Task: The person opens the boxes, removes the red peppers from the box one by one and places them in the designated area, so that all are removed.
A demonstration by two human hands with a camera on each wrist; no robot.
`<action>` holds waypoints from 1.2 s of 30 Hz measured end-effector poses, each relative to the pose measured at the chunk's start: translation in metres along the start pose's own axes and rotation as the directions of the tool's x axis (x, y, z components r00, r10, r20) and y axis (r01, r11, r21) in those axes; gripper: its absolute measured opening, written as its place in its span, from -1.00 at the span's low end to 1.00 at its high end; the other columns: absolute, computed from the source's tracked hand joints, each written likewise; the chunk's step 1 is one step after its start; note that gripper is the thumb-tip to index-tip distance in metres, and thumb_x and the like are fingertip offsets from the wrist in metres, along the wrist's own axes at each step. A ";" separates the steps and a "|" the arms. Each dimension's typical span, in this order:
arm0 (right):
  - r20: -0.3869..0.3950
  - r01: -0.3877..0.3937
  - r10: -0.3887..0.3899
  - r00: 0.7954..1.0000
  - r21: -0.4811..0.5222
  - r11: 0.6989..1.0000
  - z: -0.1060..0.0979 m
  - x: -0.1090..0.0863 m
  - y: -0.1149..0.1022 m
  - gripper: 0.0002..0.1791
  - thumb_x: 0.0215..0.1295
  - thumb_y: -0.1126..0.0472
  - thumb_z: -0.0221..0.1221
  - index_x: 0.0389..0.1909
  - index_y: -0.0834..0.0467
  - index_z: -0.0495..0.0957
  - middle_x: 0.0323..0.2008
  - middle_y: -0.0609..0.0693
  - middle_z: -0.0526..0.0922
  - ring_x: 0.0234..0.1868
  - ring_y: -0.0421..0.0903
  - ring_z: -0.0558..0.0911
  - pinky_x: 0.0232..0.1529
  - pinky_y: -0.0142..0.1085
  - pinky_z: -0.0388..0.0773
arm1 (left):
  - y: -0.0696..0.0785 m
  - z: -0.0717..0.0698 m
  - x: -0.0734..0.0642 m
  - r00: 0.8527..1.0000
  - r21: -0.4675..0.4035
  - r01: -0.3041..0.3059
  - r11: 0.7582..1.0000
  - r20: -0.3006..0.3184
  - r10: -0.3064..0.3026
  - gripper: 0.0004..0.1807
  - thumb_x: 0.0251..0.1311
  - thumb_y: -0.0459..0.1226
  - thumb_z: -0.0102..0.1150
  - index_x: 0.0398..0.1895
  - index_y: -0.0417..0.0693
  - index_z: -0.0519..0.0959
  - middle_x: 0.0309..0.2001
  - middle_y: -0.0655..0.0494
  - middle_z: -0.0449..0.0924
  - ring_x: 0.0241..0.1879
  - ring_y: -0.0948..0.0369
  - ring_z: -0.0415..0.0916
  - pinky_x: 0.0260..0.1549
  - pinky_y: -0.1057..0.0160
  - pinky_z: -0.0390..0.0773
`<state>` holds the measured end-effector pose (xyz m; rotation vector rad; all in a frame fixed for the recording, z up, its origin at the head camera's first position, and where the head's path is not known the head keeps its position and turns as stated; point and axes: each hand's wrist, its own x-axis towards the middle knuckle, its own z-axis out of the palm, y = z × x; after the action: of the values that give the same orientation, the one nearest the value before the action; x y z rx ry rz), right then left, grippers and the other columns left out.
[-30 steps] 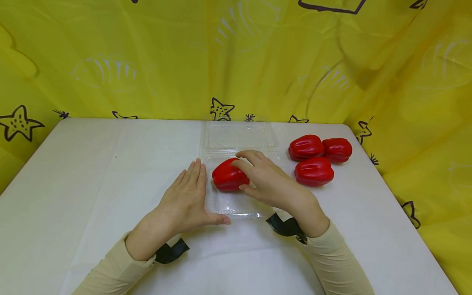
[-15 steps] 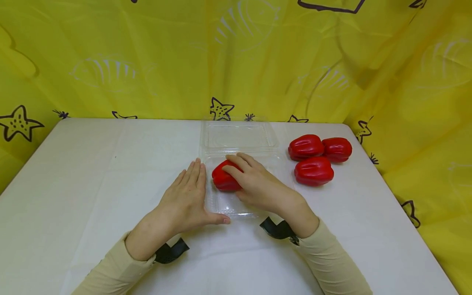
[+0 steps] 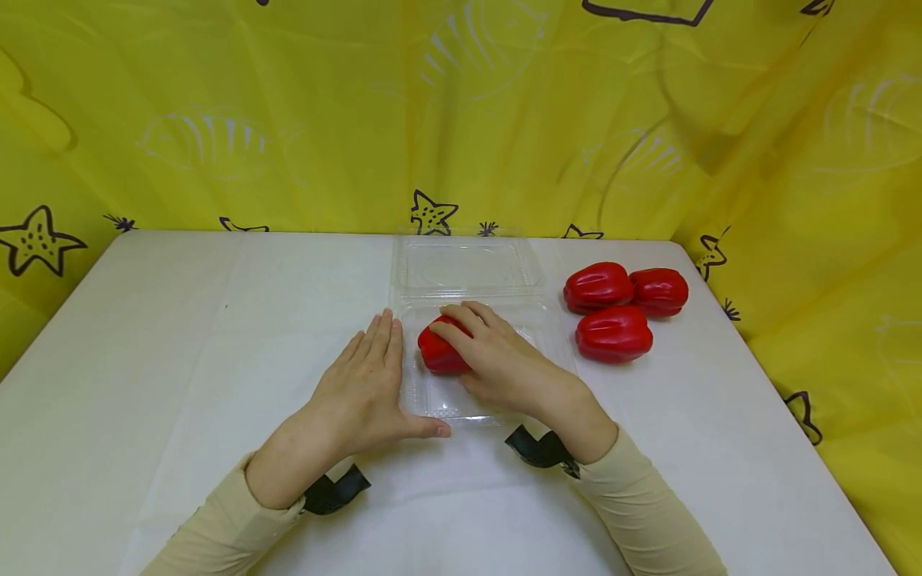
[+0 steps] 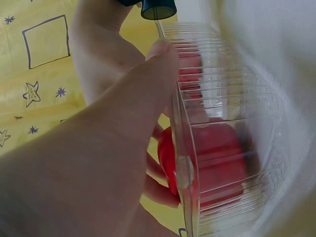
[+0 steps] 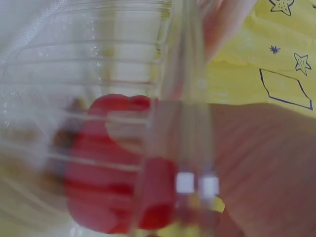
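A clear plastic clamshell container (image 3: 461, 408) lies open on the table, its lid (image 3: 468, 266) folded back behind the base. Inside the base, toward the left, sits a red bell pepper (image 3: 438, 350). My right hand (image 3: 507, 364) grips this pepper from above and the right, covering part of it. In the right wrist view the pepper (image 5: 106, 173) shows through the ribbed wall, with the thumb against it. My left hand (image 3: 363, 392) lies along the container's left side with straight fingers. Its thumb (image 4: 160, 59) stretches along the front rim.
Three more red bell peppers (image 3: 614, 334) lie grouped on the white table (image 3: 180, 344), right of the container. A yellow patterned curtain (image 3: 324, 120) hangs behind the table and along its sides.
My right hand has shifted left and its fingers have come further round the bell pepper. The pepper has moved very slightly right. My left hand has stayed in place.
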<state>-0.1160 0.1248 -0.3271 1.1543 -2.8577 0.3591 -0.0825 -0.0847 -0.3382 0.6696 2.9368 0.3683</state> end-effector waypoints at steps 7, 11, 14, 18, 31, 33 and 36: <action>0.021 -0.037 0.036 0.999 0.017 0.999 0.000 0.000 0.002 -0.28 0.12 0.32 0.37 0.34 0.13 0.39 0.34 0.12 0.34 0.35 0.10 0.31 0.29 -0.07 0.51 | 0.000 0.001 0.000 1.000 0.004 -0.001 1.000 -0.009 0.001 0.48 -0.21 0.52 0.23 0.50 -0.45 0.00 0.55 -0.36 -0.12 0.57 -0.17 -0.13 0.50 -0.13 0.06; 0.040 -0.060 0.060 0.997 0.019 0.998 0.000 -0.001 0.001 -0.25 0.13 0.30 0.37 0.38 0.11 0.35 0.33 0.09 0.33 0.35 0.09 0.30 0.27 -0.08 0.54 | 0.000 0.001 0.000 1.000 0.011 -0.001 1.000 -0.009 0.001 0.48 -0.21 0.53 0.22 0.50 -0.44 0.00 0.55 -0.36 -0.11 0.56 -0.17 -0.12 0.50 -0.13 0.06; 0.057 -0.085 0.083 0.995 0.017 0.996 -0.001 -0.001 0.000 -0.20 0.15 0.27 0.38 0.42 0.08 0.31 0.33 0.08 0.32 0.37 0.08 0.29 0.25 -0.08 0.55 | 0.000 0.001 0.000 1.000 0.015 -0.001 1.000 -0.009 0.001 0.48 -0.21 0.53 0.22 0.50 -0.45 0.01 0.54 -0.36 -0.10 0.56 -0.17 -0.12 0.50 -0.13 0.06; 0.068 -0.099 0.098 0.993 0.011 0.995 -0.001 -0.001 -0.001 -0.20 0.16 0.23 0.39 0.43 0.09 0.31 0.33 0.10 0.32 0.36 0.09 0.29 0.21 -0.08 0.58 | 0.001 0.001 0.000 1.000 0.015 -0.001 1.000 -0.012 0.001 0.48 -0.21 0.53 0.22 0.49 -0.45 0.01 0.54 -0.37 -0.09 0.56 -0.17 -0.11 0.50 -0.13 0.07; 0.087 -0.135 0.134 0.987 0.000 0.991 -0.003 -0.001 -0.002 -0.29 0.14 0.19 0.42 0.34 -0.01 0.42 0.28 0.11 0.35 0.33 0.08 0.31 0.14 -0.07 0.63 | 0.000 0.000 -0.001 1.000 0.001 0.002 1.000 -0.009 -0.002 0.47 -0.21 0.51 0.25 0.50 -0.45 0.01 0.54 -0.36 -0.10 0.56 -0.18 -0.11 0.50 -0.14 0.07; 0.088 -0.133 0.133 0.987 0.003 0.991 -0.003 -0.002 -0.001 -0.31 0.14 0.19 0.42 0.32 -0.02 0.43 0.27 0.11 0.35 0.32 0.07 0.32 0.14 -0.08 0.63 | 0.001 0.001 -0.001 1.000 -0.001 0.007 1.000 -0.005 -0.007 0.47 -0.22 0.51 0.25 0.50 -0.44 0.01 0.55 -0.35 -0.10 0.56 -0.17 -0.12 0.50 -0.13 0.06; 0.084 -0.128 0.127 0.988 0.003 0.992 -0.004 -0.002 -0.001 -0.32 0.14 0.19 0.42 0.31 -0.02 0.44 0.27 0.11 0.36 0.31 0.07 0.32 0.15 -0.08 0.62 | 0.001 0.001 0.000 1.000 -0.003 0.007 1.000 -0.008 -0.007 0.48 -0.22 0.51 0.24 0.50 -0.44 0.01 0.55 -0.35 -0.10 0.56 -0.17 -0.11 0.50 -0.13 0.07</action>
<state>-0.1137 0.1263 -0.3237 1.0134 -3.0148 0.3352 -0.0818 -0.0839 -0.3388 0.6587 2.9446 0.3748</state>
